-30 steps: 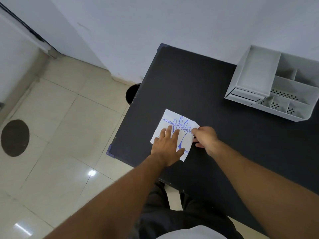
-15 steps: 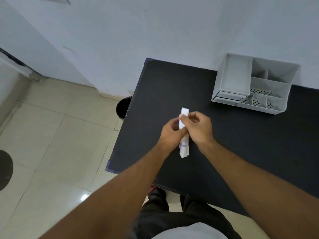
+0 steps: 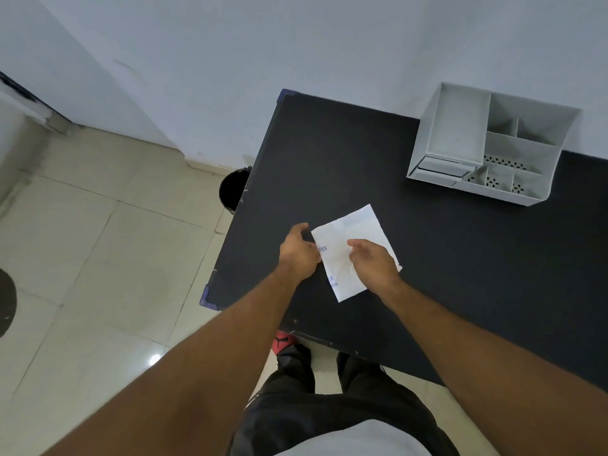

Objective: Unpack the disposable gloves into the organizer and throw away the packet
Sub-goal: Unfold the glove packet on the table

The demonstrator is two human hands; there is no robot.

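A white glove packet [image 3: 353, 236] with blue print lies spread flat near the left part of the black table [image 3: 329, 153]. My left hand [image 3: 297, 253] pinches its left edge by the printed letters. My right hand [image 3: 373, 263] rests on the packet's right half, fingers bent and slightly apart, covering part of it. The grey organizer [image 3: 457, 126] with several compartments stands at the back right of the table, well away from both hands. Its compartments look bare.
A black bin [image 3: 232, 190] stands on the tiled floor against the table's left edge, beside the wall. The table's near-left corner [image 3: 205, 299] is close to my left forearm. My legs and a red shoe show under the front edge.
Half a second ago both hands held the packet folded upright above the table. Now it is spread flat on the table, the left hand at its edge, the right hand on top.
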